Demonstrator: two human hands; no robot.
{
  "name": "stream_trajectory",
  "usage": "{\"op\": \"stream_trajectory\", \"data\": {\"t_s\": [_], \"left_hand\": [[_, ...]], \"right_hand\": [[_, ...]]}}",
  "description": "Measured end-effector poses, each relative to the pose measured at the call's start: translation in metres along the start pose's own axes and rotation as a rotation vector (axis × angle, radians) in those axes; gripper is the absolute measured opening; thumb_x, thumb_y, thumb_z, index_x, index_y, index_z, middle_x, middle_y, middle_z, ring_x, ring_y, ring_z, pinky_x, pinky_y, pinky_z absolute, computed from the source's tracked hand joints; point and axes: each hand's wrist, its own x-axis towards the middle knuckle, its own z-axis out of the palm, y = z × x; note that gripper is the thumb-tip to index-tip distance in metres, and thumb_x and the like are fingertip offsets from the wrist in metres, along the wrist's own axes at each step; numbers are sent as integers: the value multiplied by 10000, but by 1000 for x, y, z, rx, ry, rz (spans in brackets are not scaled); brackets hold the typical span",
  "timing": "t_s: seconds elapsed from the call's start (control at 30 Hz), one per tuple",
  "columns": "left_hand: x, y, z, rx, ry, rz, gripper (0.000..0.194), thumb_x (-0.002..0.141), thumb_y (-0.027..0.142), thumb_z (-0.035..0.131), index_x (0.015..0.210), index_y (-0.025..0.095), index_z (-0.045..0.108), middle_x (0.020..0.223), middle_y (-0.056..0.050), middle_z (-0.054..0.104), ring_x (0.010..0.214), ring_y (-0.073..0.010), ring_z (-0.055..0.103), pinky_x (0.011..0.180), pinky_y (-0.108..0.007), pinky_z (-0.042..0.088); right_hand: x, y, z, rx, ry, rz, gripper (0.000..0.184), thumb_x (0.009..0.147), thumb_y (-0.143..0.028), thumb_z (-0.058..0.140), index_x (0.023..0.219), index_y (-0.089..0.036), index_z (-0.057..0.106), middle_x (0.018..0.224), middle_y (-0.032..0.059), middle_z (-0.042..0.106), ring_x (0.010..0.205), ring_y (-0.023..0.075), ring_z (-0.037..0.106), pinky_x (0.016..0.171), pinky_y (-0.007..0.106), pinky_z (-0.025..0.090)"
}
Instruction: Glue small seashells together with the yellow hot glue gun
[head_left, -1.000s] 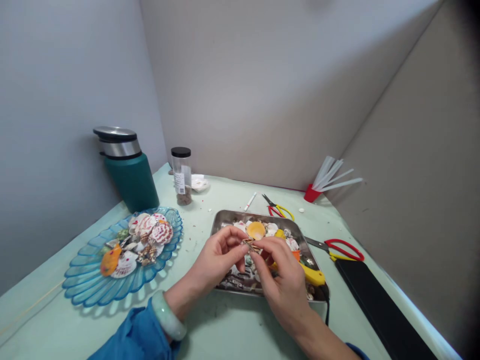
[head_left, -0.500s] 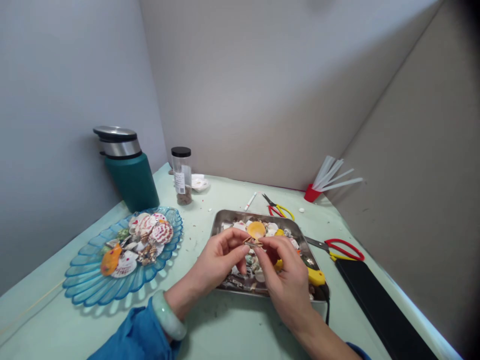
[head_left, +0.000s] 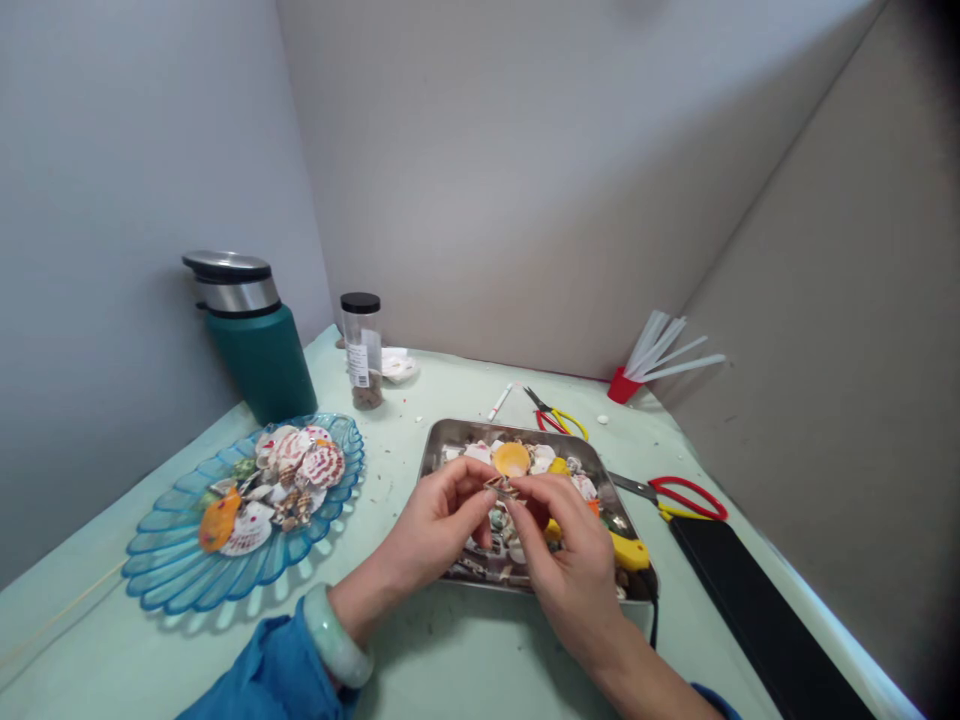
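Above a metal tray full of shells, my left hand and my right hand pinch a small, thin brownish piece between thumbs and forefingers. Fingertips cover most of the piece, so its kind cannot be made out. Just beyond the hands, an orange-yellow scallop shell lies in the tray among white and speckled shells. Partly behind my right hand, a yellow tool rests across the tray's right side, with a black cord hanging near it.
A blue scalloped plate of shells stands at left, with a green bottle behind it. Farther back are a clear jar, a white pen, small scissors and a red cup of glue sticks. Larger scissors and a black slab lie right.
The small piece has been turned slightly between my fingertips, tilting level and then slanting again. Both hands keep their pinch in nearly the same place.
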Motion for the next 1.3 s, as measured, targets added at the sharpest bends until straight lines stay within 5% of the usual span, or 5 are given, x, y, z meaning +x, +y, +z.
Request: {"op": "stream_trajectory", "data": {"t_s": [1.3], "left_hand": [[-3, -1, 0, 58, -56, -6, 209, 807, 303, 598, 897, 143, 498, 725, 3, 601, 477, -64, 522, 488, -201, 410]], "right_hand": [[2, 0, -1, 136, -66, -45, 218, 862, -63, 558, 1013, -197, 640, 960, 66, 651, 919, 193, 600, 819, 335, 481]]}}
